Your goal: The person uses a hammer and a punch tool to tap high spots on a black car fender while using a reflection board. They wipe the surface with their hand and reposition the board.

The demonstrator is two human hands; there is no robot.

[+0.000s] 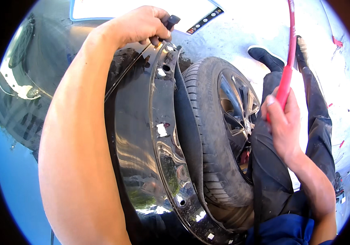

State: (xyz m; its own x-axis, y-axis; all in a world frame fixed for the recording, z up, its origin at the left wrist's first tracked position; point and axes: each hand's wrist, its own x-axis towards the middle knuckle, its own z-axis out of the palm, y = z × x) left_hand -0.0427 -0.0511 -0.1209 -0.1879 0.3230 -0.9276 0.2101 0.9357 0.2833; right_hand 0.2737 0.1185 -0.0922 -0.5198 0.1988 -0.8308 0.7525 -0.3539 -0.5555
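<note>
My left hand [144, 26] is stretched across a glossy black car fender [136, 122], at its far end. Its fingers are closed round a small black knob-like piece [172, 21]; what that piece belongs to is hidden by the hand. On the right, my right hand [283, 126] grips a long red bar [285, 83] with a thicker red handle. The bar points up and runs out of view at the top. Beside the fender's wheel-arch edge stands a tyre [214, 130] on a dark spoked wheel [240, 114].
A bright white panel [142, 8] with a blue edge and a dark button strip [203, 21] stands at the far side. My legs in dark trousers [271, 171] are right of the wheel. Red pieces [337, 42] lie on the pale floor [232, 41]. A shiny dark car surface [24, 94] fills the left.
</note>
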